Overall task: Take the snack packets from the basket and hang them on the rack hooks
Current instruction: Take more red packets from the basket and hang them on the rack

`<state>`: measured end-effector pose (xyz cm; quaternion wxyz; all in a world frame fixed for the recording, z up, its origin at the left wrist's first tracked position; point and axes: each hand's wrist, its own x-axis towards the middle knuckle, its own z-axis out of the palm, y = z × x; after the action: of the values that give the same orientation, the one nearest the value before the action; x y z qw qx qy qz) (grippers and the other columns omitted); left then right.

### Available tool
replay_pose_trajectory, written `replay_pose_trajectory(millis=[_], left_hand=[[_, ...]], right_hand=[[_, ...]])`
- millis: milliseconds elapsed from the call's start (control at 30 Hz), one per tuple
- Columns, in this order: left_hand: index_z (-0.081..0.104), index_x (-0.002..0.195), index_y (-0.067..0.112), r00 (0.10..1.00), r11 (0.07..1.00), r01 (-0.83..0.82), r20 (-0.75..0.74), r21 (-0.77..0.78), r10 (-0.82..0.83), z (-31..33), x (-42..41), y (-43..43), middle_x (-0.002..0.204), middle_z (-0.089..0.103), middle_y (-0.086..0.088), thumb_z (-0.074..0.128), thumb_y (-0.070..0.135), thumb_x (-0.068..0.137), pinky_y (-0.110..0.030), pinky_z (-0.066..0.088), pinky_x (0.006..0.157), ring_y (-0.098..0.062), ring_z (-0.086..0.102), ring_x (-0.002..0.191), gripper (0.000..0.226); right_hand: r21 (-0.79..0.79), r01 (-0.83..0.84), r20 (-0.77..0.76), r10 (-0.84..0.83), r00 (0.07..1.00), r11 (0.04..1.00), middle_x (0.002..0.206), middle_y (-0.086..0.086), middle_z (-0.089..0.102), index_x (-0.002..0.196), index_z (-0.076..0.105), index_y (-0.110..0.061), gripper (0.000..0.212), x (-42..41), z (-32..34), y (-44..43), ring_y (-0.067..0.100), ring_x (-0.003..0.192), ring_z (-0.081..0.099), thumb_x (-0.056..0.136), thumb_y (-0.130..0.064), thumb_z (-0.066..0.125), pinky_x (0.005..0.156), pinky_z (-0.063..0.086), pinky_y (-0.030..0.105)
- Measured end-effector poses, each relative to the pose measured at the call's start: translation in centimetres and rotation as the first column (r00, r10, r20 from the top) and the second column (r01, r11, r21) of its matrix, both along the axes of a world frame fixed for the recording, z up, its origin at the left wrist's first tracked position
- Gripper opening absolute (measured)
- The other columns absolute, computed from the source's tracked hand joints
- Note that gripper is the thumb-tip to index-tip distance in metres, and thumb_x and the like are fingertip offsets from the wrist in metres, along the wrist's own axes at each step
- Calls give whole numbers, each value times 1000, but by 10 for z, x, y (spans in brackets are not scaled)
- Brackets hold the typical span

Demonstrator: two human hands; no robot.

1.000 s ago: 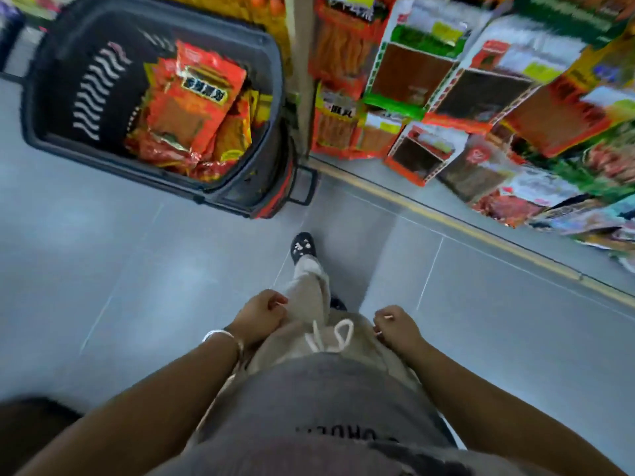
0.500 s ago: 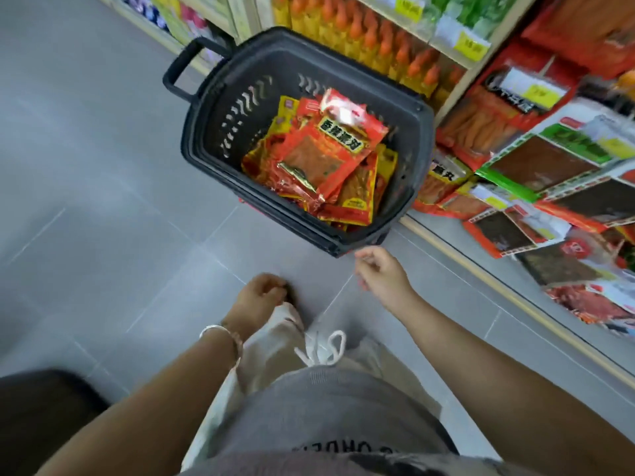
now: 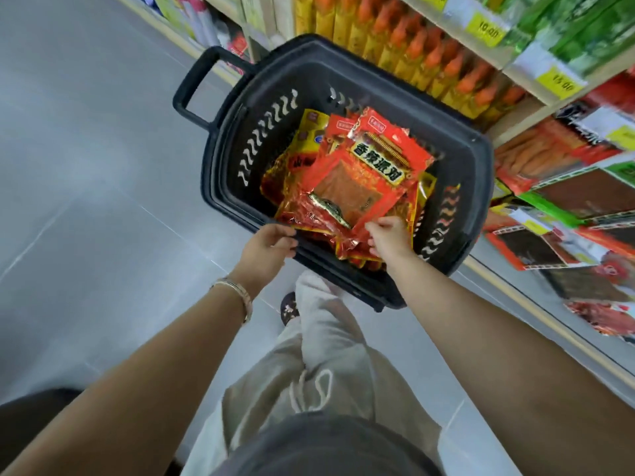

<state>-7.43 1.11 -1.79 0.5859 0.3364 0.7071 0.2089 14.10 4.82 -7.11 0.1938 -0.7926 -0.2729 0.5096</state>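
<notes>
Grey tiled floor [image 3: 86, 207] lies open from 7 to 11 o'clock; shelving with hanging packets [image 3: 563, 197] closes off 1 to 4 o'clock. Black shopping basket [image 3: 477, 173] sits centre-high, nearer and larger than half a second ago, its handle at 11 o'clock. Red and yellow snack packets [image 3: 309, 166] are heaped inside. Topmost red packet [image 3: 364, 180] lies tilted on the heap. Both hands have come forward off the trousers: left hand [image 3: 266, 250] curled over the near rim, fingers loosely bent, gripping nothing clearly; right hand [image 3: 391, 240] inside the basket, fingers pinching the red packet's near edge.
</notes>
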Motion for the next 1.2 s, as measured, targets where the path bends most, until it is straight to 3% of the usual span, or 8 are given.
replay_pose_trajectory(millis=[300,400,533,633,733,867,1033,1200], left_hand=[[57,92,23,999,994,-9,34,-109,13,-13,4,58,94,65,3,48,14,95,-24,49,68,-13,62,82,13],[56,91,20,999,993,-24,26,-115,27,-18,3,76,87,65,5,46,10,95,-23,50,66,-12,60,78,15],[57,92,18,996,985,-68,40,-161,76,-22,1,90,82,66,4,48,8,94,-21,53,63,-9,62,73,14],[56,92,19,995,979,-82,43,-185,91,-24,2,97,95,66,0,50,12,95,-26,54,70,-12,65,79,11],[57,104,17,999,979,-42,25,-200,48,-24,1,107,100,64,-2,52,16,94,-27,52,75,-14,64,86,11],[48,129,16,989,965,144,-4,-220,-149,-20,-8,122,112,60,-2,51,36,94,-37,47,95,-20,58,107,40],[56,102,27,971,938,195,189,-288,-144,-15,-10,140,103,62,7,54,59,86,-36,44,91,-13,58,97,36],[65,90,18,975,954,67,224,-294,1,-16,-20,150,87,73,-4,68,54,77,-35,56,75,-21,70,80,39]], right_hand=[[-244,176,22,-176,984,954,78,-5,57,77,59,-21,32,18,-38,43,17,77,60,79,-52,67,78,53,40],[-206,206,89,-191,978,957,82,3,62,69,52,-20,27,19,-44,49,24,81,61,83,-36,68,78,53,41],[-8,247,206,-240,949,969,71,-1,52,75,46,-18,16,23,-34,47,17,60,50,87,-14,55,46,37,22],[70,406,15,-408,913,911,72,-4,57,97,50,-15,13,22,-19,37,9,57,54,88,-6,54,46,43,17],[-10,513,-229,-502,834,858,99,0,64,105,56,-32,33,17,2,29,17,87,65,91,-3,54,75,55,36],[-5,510,-401,-469,787,860,119,14,62,108,62,-24,38,-1,27,21,32,109,61,89,6,51,95,48,49],[2,463,-560,-382,735,887,114,15,66,115,61,-18,37,-22,45,28,31,106,63,89,6,51,91,51,46],[6,351,-595,-279,754,936,100,5,73,109,65,-27,37,-26,50,44,21,93,69,88,1,55,74,55,36]])
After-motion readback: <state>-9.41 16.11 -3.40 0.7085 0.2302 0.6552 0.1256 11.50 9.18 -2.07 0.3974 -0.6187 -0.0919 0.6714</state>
